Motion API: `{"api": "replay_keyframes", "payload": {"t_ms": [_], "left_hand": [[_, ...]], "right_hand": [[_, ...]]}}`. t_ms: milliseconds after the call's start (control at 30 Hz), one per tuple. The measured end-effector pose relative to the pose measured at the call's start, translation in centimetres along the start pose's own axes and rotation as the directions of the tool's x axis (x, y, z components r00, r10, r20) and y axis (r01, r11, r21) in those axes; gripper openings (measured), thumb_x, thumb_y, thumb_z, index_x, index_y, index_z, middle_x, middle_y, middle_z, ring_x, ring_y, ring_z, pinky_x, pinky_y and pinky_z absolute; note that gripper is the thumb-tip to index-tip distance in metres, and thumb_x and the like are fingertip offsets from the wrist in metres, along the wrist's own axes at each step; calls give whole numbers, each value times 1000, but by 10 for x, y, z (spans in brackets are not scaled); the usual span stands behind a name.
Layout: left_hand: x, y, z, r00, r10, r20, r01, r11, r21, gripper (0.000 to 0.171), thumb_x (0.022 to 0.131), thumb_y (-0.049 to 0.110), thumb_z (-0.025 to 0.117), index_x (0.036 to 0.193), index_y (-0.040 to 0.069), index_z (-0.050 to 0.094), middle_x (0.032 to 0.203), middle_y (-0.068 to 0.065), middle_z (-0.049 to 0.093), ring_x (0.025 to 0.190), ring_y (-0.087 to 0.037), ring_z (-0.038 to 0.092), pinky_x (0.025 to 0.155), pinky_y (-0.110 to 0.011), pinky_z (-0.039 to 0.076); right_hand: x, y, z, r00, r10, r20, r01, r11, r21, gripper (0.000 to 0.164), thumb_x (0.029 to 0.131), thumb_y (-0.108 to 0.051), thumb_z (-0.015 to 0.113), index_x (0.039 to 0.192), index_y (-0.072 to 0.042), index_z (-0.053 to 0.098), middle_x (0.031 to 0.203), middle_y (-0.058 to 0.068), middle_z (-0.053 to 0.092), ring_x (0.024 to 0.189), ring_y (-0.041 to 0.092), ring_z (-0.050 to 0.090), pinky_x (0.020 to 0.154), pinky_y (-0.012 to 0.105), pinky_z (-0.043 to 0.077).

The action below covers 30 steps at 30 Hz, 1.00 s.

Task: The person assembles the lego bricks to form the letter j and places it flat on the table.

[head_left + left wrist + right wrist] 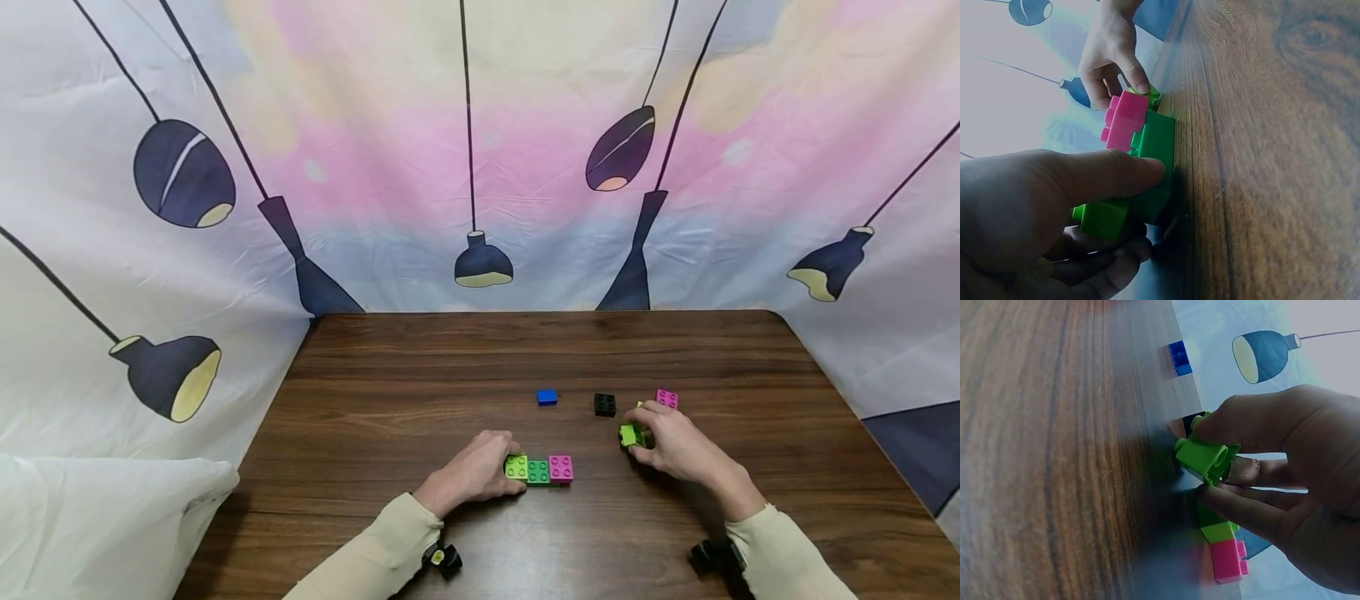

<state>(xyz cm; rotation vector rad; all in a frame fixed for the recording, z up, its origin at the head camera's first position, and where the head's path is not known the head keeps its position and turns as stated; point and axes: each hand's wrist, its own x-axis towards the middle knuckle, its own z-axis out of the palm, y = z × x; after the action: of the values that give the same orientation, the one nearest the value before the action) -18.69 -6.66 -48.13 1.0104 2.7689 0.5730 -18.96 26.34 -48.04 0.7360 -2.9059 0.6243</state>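
My left hand [476, 471] grips the left end of a low row of toy building bricks. In that row a lime brick [516, 467] and a pink brick [561, 468] sit on a longer green brick [1161, 140], whose studs [537, 472] show between them. In the left wrist view the thumb presses the green brick's side. Over to the right, my right hand [678, 442] pinches a lime-green brick [1200, 456] between thumb and fingers. This brick is turned on its side, its hollow underside partly showing in the right wrist view.
Behind the right hand are another pink brick [667, 399] and a lime brick [1219, 532], partly hidden in the head view. A black brick [604, 405] and a blue brick [547, 397] lie farther left on the wooden table [390, 367]. A printed cloth [405, 167] hangs behind.
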Motion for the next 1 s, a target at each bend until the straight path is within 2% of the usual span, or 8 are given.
{"api": "replay_keyframes", "payload": {"t_ms": [167, 467, 800, 1000], "left_hand": [[0, 0, 0, 1000, 11, -11, -11, 1000, 0, 32, 74, 28, 85, 96, 9, 73, 80, 9, 53, 68, -2, 45, 57, -16, 39], [0, 0, 1, 1000, 7, -3, -7, 1000, -6, 33, 75, 28, 84, 99, 9, 73, 81, 8, 55, 68, -2, 45, 57, -16, 39], [0, -1, 0, 1000, 6, 1, -6, 1000, -5, 35, 76, 29, 83, 102, 8, 73, 85, 5, 58, 71, -3, 48, 59, -16, 41], [0, 0, 0, 1000, 0, 9, 0, 1000, 5, 38, 76, 30, 83, 105, 8, 73, 87, 5, 59, 73, -4, 49, 60, -17, 42]], "right_hand": [[-1, 0, 0, 1000, 30, 4, -30, 998, 56, 30, 78, -13, 81, 104, -8, 67, 95, 1, 62, 84, 15, 64, 69, 27, 55], [0, 2, 0, 999, 48, 7, -48, 999, 18, 29, 78, -16, 81, 103, -10, 66, 91, -2, 63, 78, 9, 58, 66, 27, 50], [2, 3, -3, 994, 81, 72, -82, 997, 5, 28, 77, -17, 80, 96, -13, 60, 83, -6, 56, 72, 9, 51, 61, 26, 44], [4, 4, -5, 989, 79, 122, -78, 997, -14, 28, 78, -18, 79, 99, -11, 62, 85, -6, 56, 72, 7, 49, 61, 27, 44]]}}
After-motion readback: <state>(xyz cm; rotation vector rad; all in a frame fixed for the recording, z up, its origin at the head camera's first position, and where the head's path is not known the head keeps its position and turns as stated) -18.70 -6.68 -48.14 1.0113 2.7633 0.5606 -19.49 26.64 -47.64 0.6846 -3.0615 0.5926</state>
